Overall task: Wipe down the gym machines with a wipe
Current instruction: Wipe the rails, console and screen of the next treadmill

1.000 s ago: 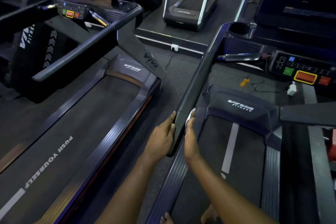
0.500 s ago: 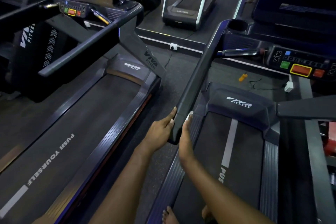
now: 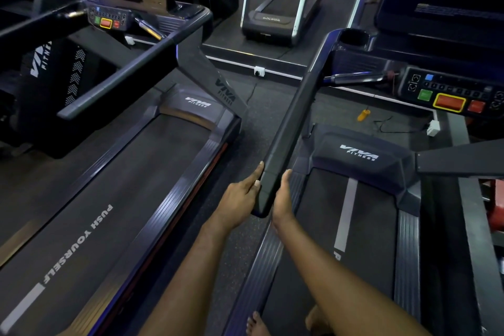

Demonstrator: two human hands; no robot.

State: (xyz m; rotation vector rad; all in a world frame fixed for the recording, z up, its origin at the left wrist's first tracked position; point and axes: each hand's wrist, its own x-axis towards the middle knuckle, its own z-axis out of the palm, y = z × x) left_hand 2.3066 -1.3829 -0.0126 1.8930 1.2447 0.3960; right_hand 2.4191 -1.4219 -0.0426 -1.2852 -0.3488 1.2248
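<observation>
I stand on a black treadmill [image 3: 362, 194] marked VIVA FITNESS. Its long dark left handrail [image 3: 289, 128] slopes down from the console toward me. My left hand [image 3: 240, 196] grips the outer side of the rail's near end, fingers flat along it. My right hand [image 3: 283, 199] presses against the inner side of the same end. No wipe shows now; my right palm covers the spot where it was.
The console [image 3: 450, 95] with green and red buttons is at upper right, with a cup holder [image 3: 353, 37] beyond the rail. A second treadmill [image 3: 131, 185] runs alongside on the left. An orange object [image 3: 362, 114] and a white plug [image 3: 432, 128] lie on the floor. My bare foot [image 3: 256, 324] shows below.
Both hands stayed at the near end of the handrail. The white wipe that showed at my right fingertips is now hidden under that hand.
</observation>
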